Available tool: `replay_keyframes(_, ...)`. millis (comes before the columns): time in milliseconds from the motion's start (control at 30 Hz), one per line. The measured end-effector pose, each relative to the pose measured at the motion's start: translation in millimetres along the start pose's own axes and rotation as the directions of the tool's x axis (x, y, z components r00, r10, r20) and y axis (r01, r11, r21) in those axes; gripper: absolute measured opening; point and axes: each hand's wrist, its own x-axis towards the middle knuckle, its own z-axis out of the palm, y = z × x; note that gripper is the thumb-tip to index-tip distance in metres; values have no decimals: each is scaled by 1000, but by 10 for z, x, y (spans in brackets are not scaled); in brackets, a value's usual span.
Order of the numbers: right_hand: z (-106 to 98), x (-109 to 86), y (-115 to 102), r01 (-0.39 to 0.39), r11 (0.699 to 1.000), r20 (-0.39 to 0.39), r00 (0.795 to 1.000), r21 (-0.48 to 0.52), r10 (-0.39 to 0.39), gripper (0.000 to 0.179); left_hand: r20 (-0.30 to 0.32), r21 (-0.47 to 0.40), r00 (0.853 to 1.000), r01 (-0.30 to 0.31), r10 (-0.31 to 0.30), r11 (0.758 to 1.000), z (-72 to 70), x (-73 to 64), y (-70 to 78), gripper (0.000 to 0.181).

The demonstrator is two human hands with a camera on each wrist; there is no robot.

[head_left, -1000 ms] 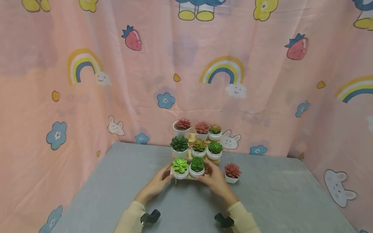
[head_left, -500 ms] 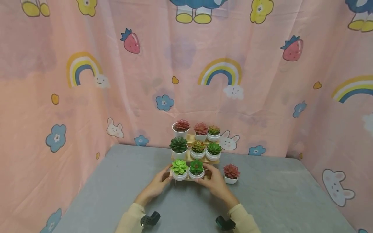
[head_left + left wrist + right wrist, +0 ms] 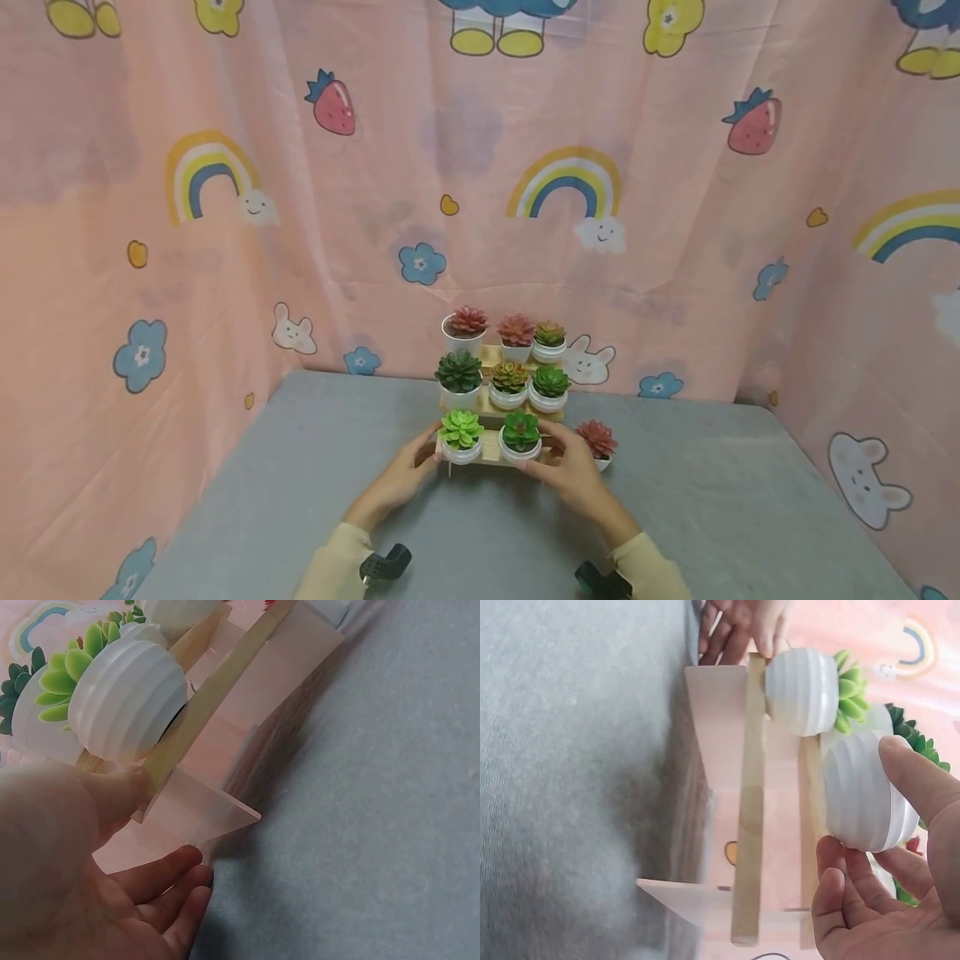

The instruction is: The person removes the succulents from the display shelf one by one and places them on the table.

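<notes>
My right hand (image 3: 576,475) grips a white ribbed pot with a dark green succulent (image 3: 521,433). In the right wrist view, its thumb and fingers lie round that pot (image 3: 862,791), just off the pale wooden board. My left hand (image 3: 401,475) holds the left end of the tiered plant stand (image 3: 491,448). In the left wrist view, the thumb presses the board's end and the fingers lie by the clear side panel (image 3: 202,799). A potted bright green succulent (image 3: 461,433) stands on the bottom tier, close to the left thumb.
Several potted succulents fill the upper tiers, among them a dark green one (image 3: 459,377) and a red one (image 3: 467,323). On the grey table (image 3: 712,475), a red succulent in a white pot (image 3: 597,439) stands right of the stand, partly behind my right hand. A pink patterned curtain (image 3: 390,317) hangs behind.
My right hand has shifted right with the dark green succulent's pot, opening a gap from the bright green one. The left hand stays at the stand's end.
</notes>
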Motion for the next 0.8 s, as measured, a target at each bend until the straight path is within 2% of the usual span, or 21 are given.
replay_keyframes(267, -113, -84, -53, 28, 1000, 11, 1000, -14, -28, 62, 4, -5, 1000, -6, 6, 1000, 14, 5, -19, 59)
replay_keyframes(600, -266, -173, -117, 62, 998, -22, 998, -17, -62, 62, -4, 1, 1000, 7, -7, 1000, 39, -20, -25, 59)
replay_keyframes(800, -433, -163, -97, 106, 994, -45, 993, -17, -106, 60, -8, 0, 1000, 10, -10, 1000, 28, -6, -8, 59)
